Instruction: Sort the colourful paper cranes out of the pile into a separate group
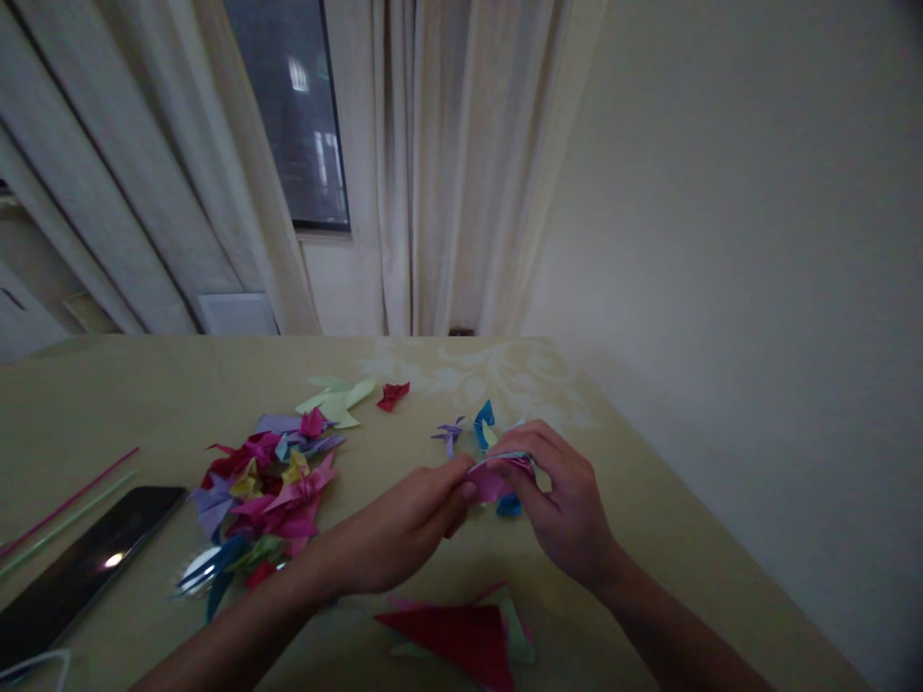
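Note:
Both my hands meet over the table and pinch one small folded piece of pink paper (492, 478). My left hand (404, 529) grips its left edge with thumb and fingertips closed. My right hand (559, 500) curls over its right side, fingers closed on it. A blue folded piece (509, 506) lies just under the pink one. A small purple paper figure (449, 434) and a blue one (483, 421) rest just beyond my hands.
A heap of coloured origami figures (270, 485) lies left of my hands. Flat red and pink paper sheets (461, 634) lie near me. A dark phone (87, 567) and thin straws (64, 505) sit at far left. Curtains and a wall stand behind the table.

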Tool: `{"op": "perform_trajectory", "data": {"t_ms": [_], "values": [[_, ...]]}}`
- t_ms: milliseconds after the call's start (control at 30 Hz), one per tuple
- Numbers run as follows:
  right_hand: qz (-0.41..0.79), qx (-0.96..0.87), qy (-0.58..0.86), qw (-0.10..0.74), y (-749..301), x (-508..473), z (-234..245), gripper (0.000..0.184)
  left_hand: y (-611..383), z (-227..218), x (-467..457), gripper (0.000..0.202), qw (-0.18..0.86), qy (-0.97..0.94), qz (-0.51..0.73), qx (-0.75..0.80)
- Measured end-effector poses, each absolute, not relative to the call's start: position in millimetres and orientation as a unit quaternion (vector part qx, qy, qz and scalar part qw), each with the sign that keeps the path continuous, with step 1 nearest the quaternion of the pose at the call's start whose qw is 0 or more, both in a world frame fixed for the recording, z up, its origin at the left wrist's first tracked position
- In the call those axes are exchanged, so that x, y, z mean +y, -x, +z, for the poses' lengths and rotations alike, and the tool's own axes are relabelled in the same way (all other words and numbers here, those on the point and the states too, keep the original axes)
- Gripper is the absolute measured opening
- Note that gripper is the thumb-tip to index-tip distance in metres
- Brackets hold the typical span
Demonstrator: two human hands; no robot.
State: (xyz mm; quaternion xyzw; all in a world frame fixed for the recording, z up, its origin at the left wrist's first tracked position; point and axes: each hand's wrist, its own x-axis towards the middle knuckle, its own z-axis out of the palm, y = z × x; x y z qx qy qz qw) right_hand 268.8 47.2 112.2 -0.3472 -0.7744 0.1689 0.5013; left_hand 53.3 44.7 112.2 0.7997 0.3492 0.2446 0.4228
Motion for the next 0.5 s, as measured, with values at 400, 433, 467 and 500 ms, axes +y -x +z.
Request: {"op": "perform_trajectory", "data": {"t_ms": [400,433,467,500], "values": [[0.341,-0.669,0.37,0.547,-270,42,120,0.017,-58,116,18,0.041,0.407,-0.785,0.245,0.398],[0.368,-0.661,0.361,0.545,-269,41,120,0.017,-57,113,15,0.042,0.401,-0.782,0.246,0.409],[0.395,-0.657,0.352,0.537,-267,42,121,0.017,-54,110,11,0.043,0.398,-0.777,0.248,0.42],[0.413,-0.659,0.345,0.525,-266,42,120,0.018,-52,106,8,0.044,0.397,-0.772,0.249,0.43]]}}
